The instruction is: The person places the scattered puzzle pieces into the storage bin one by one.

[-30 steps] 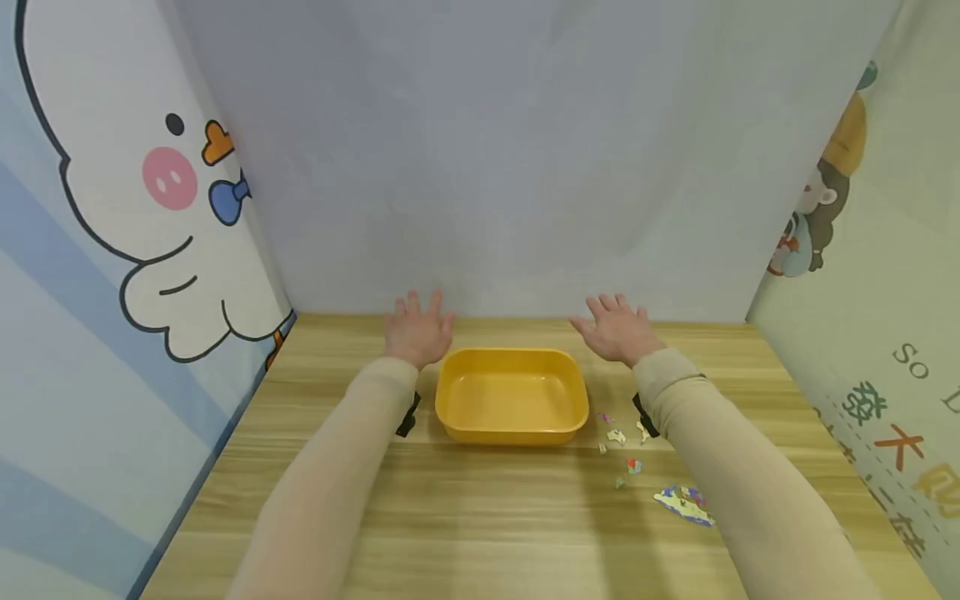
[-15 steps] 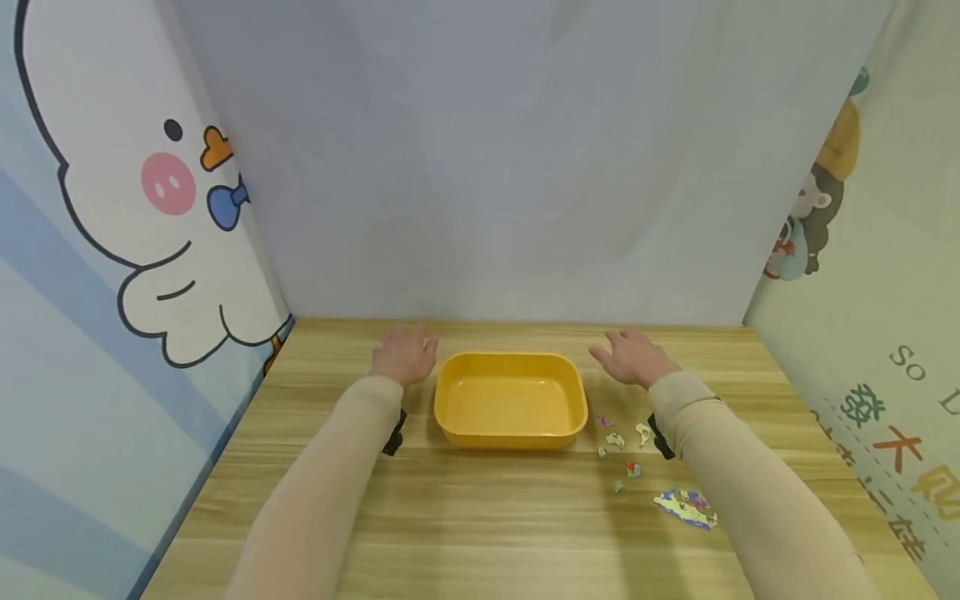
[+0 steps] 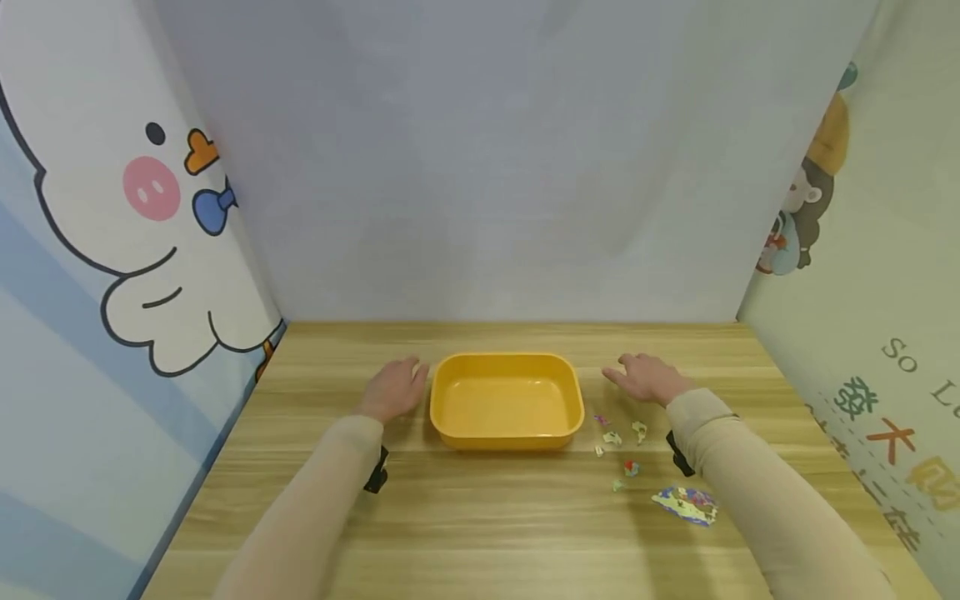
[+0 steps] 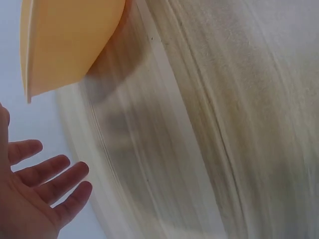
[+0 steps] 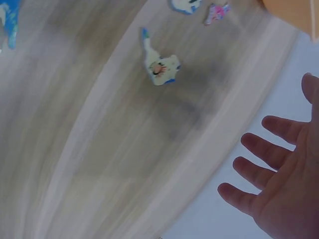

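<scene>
A yellow rectangular tub with rounded corners stands on the wood-grain table. Just left of it is my left hand, holding nothing. In the left wrist view that hand's fingers are spread and relaxed beside the tub's wall. To the tub's right my right hand is apart from it, palm down and holding nothing. Its fingers show slightly bent and separated in the right wrist view. Nearest to this hand are small flat printed pieces, among them a cream one with a narrow tail.
Several small colored pieces lie right of the tub. A larger flat patterned piece lies nearer, beside the right sleeve. A grey curtain hangs at the table's back edge, and printed cloths border both sides.
Both hands have come back from the far edge toward me and moved outward, the left hand leftward and the right hand rightward. The tub and pieces stay in place on the table.
</scene>
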Demonstrator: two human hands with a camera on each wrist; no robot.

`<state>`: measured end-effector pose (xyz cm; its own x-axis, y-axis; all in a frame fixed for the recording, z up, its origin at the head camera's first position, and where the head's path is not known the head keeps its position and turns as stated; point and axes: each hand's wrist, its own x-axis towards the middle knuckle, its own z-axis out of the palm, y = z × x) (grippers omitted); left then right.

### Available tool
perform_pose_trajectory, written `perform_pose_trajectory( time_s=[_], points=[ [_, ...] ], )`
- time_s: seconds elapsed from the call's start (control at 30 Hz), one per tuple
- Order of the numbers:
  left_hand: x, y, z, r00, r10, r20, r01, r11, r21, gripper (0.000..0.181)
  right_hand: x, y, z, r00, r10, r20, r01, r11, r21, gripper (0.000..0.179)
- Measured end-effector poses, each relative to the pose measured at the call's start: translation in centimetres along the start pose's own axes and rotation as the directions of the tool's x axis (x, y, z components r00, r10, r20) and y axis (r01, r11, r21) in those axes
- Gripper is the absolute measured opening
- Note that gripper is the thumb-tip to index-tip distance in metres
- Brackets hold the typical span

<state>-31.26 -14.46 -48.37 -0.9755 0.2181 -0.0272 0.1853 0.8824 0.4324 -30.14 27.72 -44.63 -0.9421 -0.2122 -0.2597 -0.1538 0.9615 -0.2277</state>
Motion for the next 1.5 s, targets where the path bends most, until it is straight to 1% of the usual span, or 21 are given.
perform_pose_trajectory(
  time_s=[0.17, 0.27, 0.33, 0.43, 0.57, 0.63, 0.77, 0.87, 0.93, 1.1, 1.2, 1.3, 1.37, 1.5],
  points=[
    [-0.1, 0.0, 0.4, 0.999, 0.009, -0.033, -0.012, 0.996, -0.093, 0.051, -0.3, 0.8, 0.4, 1.000, 0.011, -0.005, -0.011, 1.000, -0.004, 0.066],
    [-0.1, 0.2, 0.5, 0.999, 0.025, -0.047, -0.031, 0.993, -0.118, 0.051, -0.5, 1.0, 0.6, 1.000, 0.006, -0.020, -0.007, 1.000, -0.015, 0.059],
    [-0.2, 0.2, 0.6, 0.997, 0.038, -0.061, -0.045, 0.992, -0.115, 0.050, -0.7, 1.0, 0.7, 1.000, 0.004, -0.022, -0.004, 1.000, -0.014, 0.053],
    [-0.6, 0.2, 0.7, 0.994, 0.054, -0.093, -0.064, 0.991, -0.115, 0.048, -1.1, 0.9, 1.0, 1.000, 0.006, 0.009, -0.006, 1.000, 0.003, 0.050],
    [-1.1, 0.0, 0.9, 0.988, 0.056, -0.146, -0.079, 0.985, -0.152, 0.044, -1.8, 1.1, 1.5, 0.996, 0.017, 0.084, -0.019, 0.999, 0.028, 0.055],
    [-1.4, 0.0, 1.0, 0.984, 0.048, -0.172, -0.079, 0.981, -0.177, 0.043, -2.0, 1.3, 1.8, 0.994, 0.011, 0.105, -0.015, 0.999, 0.038, 0.055],
    [-1.6, 0.2, 1.3, 0.979, 0.018, -0.204, -0.064, 0.973, -0.221, 0.042, -2.3, 1.7, 2.1, 0.993, -0.013, 0.121, 0.006, 0.998, 0.059, 0.044],
    [-1.7, 0.4, 1.4, 0.979, -0.010, -0.205, -0.042, 0.968, -0.247, 0.042, -2.5, 1.8, 2.1, 0.991, -0.015, 0.131, 0.007, 0.998, 0.059, 0.035],
    [-1.8, 0.5, 1.5, 0.980, -0.043, -0.194, -0.012, 0.962, -0.274, 0.043, -2.5, 1.8, 2.1, 0.990, -0.016, 0.138, 0.009, 0.998, 0.057, 0.032],
    [-2.1, 0.7, 2.1, 0.978, -0.125, -0.167, 0.061, 0.936, -0.346, 0.041, -2.8, 2.1, 2.7, 0.990, -0.024, 0.140, 0.009, 0.994, 0.109, 0.036],
    [-2.2, 0.8, 2.7, 0.976, -0.146, -0.161, 0.077, 0.925, -0.373, 0.037, -3.0, 2.3, 3.0, 0.990, -0.016, 0.143, -0.004, 0.990, 0.139, 0.041],
    [-2.3, 1.0, 2.9, 0.974, -0.169, -0.151, 0.098, 0.915, -0.392, 0.035, -3.1, 2.6, 3.4, 0.992, -0.013, 0.126, -0.008, 0.987, 0.158, 0.047],
    [-2.4, 1.2, 3.0, 0.973, -0.181, -0.142, 0.110, 0.907, -0.407, 0.034, -3.1, 2.7, 3.7, 0.995, -0.020, 0.097, 0.003, 0.985, 0.170, 0.048],
    [-2.9, 1.5, 3.2, 0.973, -0.182, -0.142, 0.108, 0.903, -0.415, 0.032, -3.0, 3.1, 4.6, 0.999, -0.020, 0.044, 0.012, 0.985, 0.171, 0.048]
  ],
)
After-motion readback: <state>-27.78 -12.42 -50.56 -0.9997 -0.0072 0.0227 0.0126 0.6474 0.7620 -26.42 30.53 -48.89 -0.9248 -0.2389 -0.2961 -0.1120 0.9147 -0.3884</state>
